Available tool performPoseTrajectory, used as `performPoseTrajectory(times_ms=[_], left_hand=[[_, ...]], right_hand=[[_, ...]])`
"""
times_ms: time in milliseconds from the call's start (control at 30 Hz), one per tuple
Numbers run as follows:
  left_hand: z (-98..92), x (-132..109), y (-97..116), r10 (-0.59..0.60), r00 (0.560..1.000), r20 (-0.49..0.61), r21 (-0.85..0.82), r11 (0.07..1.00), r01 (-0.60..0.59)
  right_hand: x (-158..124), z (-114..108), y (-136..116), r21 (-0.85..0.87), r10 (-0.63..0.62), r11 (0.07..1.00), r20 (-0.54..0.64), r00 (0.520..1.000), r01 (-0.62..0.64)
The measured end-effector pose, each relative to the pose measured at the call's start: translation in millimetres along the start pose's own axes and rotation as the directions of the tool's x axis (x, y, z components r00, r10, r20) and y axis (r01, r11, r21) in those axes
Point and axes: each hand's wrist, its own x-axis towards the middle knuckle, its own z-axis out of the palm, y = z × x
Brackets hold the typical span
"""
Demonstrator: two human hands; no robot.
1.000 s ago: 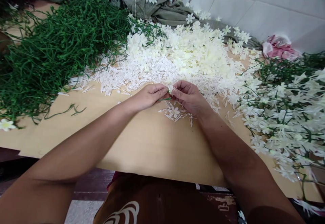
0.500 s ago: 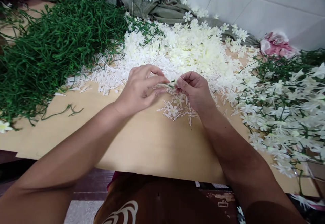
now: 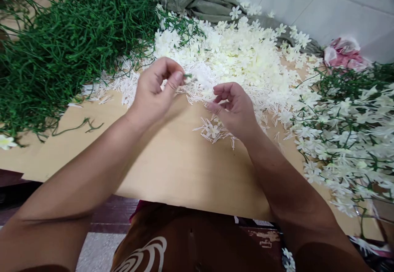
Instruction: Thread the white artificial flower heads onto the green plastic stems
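Observation:
My left hand (image 3: 158,87) is closed in a pinch, thumb against fingers, on a green artificial stem (image 3: 188,76). Most of that stem is hidden by the hand; a whitish blur lies just beyond its tip, and I cannot tell whether it is attached. To the right, my right hand (image 3: 235,107) is held with thumb and fingers apart, and nothing shows between them. Below its thumb lies a small cluster of white flowers (image 3: 212,131) and thin white sticks. Behind both hands spreads a heap of loose white artificial flowers (image 3: 246,54) and thin white sticks (image 3: 129,87).
A large pile of green stems (image 3: 76,42) covers the left. On the right lie stems with white flowers (image 3: 341,136). Brown board (image 3: 184,165) covers the table. A pink and white plastic bag (image 3: 346,54) and grey-green cloth (image 3: 209,7) lie along the tiled wall.
My left hand has drawn away from my right, up and to the left, carrying the green stem. My right hand's fingers have parted. The view has shifted slightly.

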Motion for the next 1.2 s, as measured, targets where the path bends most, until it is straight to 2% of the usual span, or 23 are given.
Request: performPoseTrajectory(times_ms=[33, 100, 167, 233, 300, 367, 467, 533, 633, 700, 767, 867, 1033, 1100, 1200], left_hand=[[-3.0, 3, -3, -0.038, 0.998, -0.044, -0.097, 0.995, 0.034], [-8.2, 9, -7, -0.132, 0.985, -0.109, -0.236, 0.966, 0.104], [-11.0, 11, -7, -0.242, 0.965, -0.098, -0.313, 0.928, 0.201], [-10.4, 10, -3, -0.305, 0.951, -0.048, -0.318, 0.907, 0.275], [-7.1, 7, 3, -0.333, 0.942, 0.032, -0.268, 0.906, 0.329], [-2.2, 3, 9, -0.358, 0.922, 0.148, -0.206, 0.9, 0.383], [6.6, 0, 13, -0.396, 0.853, 0.339, -0.103, 0.886, 0.452], [12.6, 1, 12, -0.409, 0.822, 0.395, -0.059, 0.882, 0.467], [19.9, 3, 4, -0.452, 0.842, 0.296, -0.044, 0.874, 0.484], [22.4, 5, -2, -0.488, 0.85, 0.196, -0.032, 0.864, 0.503], [23.2, 5, -8, -0.523, 0.841, 0.138, -0.011, 0.849, 0.529], [23.2, 5, -13, -0.561, 0.817, 0.137, -0.011, 0.823, 0.567], [26.6, 2, -15, -0.603, 0.76, 0.242, -0.09, 0.766, 0.636], [28.6, 1, -14, -0.615, 0.752, 0.237, -0.086, 0.758, 0.647], [30.7, 0, -13, -0.61, 0.767, 0.199, -0.055, 0.774, 0.63]], right_hand=[[-3, 2, -1, -0.127, -0.073, 0.989, 0.038, 0.997, 0.077], [-8, 8, -2, -0.354, -0.152, 0.907, 0.229, 0.962, 0.227], [-11, 14, -3, -0.49, -0.1, 0.81, 0.428, 0.898, 0.324], [-12, 18, -3, -0.554, -0.026, 0.758, 0.501, 0.865, 0.343], [-9, 15, 0, -0.553, -0.016, 0.772, 0.476, 0.879, 0.314], [-4, 7, 3, -0.52, -0.046, 0.812, 0.394, 0.918, 0.264], [5, -9, 8, -0.438, -0.077, 0.887, 0.175, 0.982, 0.148], [11, -13, 12, -0.349, -0.054, 0.935, 0.035, 0.998, 0.063], [22, -6, 19, -0.332, -0.003, 0.943, -0.026, 1.0, -0.006], [31, 3, 22, -0.44, 0.011, 0.898, 0.004, 1.0, -0.008], [38, 10, 23, -0.542, -0.005, 0.84, 0.042, 0.999, 0.027], [41, 9, 20, -0.567, -0.082, 0.816, 0.073, 0.994, 0.108], [34, -5, 16, -0.431, -0.186, 0.883, 0.041, 0.982, 0.185], [34, -3, 18, -0.419, -0.137, 0.896, 0.047, 0.989, 0.144], [38, 7, 22, -0.482, 0.0, 0.875, 0.098, 0.995, 0.047]])
